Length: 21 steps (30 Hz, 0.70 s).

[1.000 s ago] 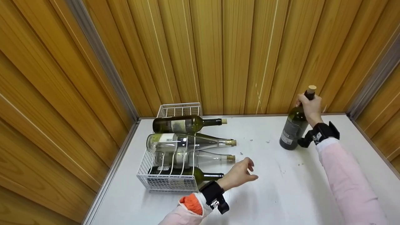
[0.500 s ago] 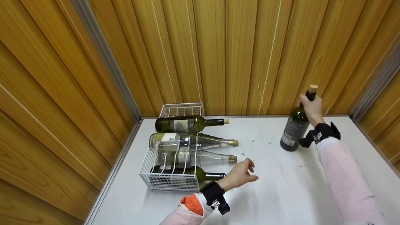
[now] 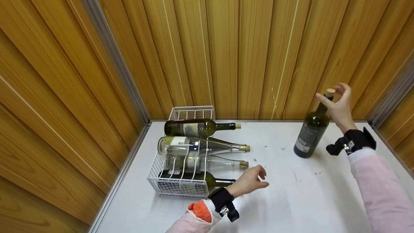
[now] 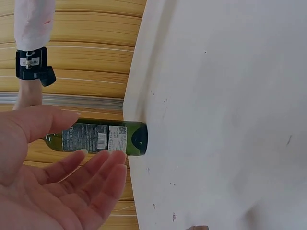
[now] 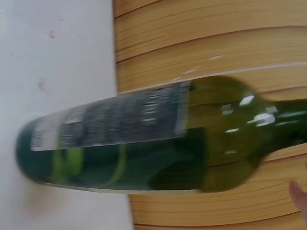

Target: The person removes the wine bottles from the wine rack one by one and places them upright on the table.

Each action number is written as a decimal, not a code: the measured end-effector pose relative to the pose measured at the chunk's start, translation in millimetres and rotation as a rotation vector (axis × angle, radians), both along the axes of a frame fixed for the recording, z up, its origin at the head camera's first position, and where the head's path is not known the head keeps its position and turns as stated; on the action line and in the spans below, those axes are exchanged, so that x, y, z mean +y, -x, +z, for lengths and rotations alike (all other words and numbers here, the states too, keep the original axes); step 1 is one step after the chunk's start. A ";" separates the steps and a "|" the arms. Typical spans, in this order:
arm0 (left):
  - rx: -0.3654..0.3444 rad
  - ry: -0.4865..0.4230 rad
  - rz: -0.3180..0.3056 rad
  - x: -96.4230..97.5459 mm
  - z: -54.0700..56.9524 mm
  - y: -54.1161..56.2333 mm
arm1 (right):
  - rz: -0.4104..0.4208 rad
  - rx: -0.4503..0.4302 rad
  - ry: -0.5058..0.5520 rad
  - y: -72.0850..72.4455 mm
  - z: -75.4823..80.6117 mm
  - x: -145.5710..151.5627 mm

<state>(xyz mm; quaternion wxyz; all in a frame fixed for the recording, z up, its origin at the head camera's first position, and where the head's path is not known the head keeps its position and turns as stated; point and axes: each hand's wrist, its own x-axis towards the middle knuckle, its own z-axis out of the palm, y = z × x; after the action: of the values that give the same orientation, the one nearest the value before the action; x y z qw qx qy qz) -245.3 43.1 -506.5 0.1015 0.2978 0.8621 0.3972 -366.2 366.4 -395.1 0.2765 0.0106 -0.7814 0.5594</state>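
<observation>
A dark green wine bottle (image 3: pixel 307 137) with a cork stopper (image 3: pixel 330 93) stands on the white table at the back right. Around its neck my right hand (image 3: pixel 341 106) is spread, thumb and fingers apart on either side of the cork. In the right wrist view the bottle (image 5: pixel 144 139) fills most of the picture, and only a fingertip (image 5: pixel 298 194) shows at the edge. My left hand (image 3: pixel 250 181) hovers over the table with loosely bent fingers and holds nothing. Beside it lies the dark neck (image 3: pixel 224 183) of the nearest bottle in the basket.
A white wire basket (image 3: pixel 179 192) at the left holds several corked wine bottles lying on their sides, including a green one (image 3: pixel 190 127) at the back and a clear one (image 3: pixel 176 147). Their necks stick out to the right. Wood-panelled walls (image 3: pixel 252 58) enclose the table (image 3: pixel 278 207).
My right hand has let go of the bottle neck, its fingers spreading and shifting right and up. The bottle stays on the table. My left hand has hardly moved; the head view has shifted slightly.
</observation>
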 end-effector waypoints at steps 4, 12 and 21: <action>0.016 0.003 -0.015 0.0 4.0 1.0 | -0.092 0.364 -0.122 -4.6 32.9 -13.9; 0.026 -0.022 0.000 -0.2 12.8 5.9 | 0.013 0.844 -0.467 -10.8 52.6 -68.5; 0.135 -0.029 0.013 -7.4 35.6 13.4 | 0.352 0.841 -0.763 -12.4 -13.5 -114.6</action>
<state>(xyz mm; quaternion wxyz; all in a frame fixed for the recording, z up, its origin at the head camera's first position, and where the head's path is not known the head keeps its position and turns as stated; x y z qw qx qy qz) -258.7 35.7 -470.9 0.0363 0.3196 0.8630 0.3896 -353.8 251.8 -408.6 0.4421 0.4593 -0.7372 0.2241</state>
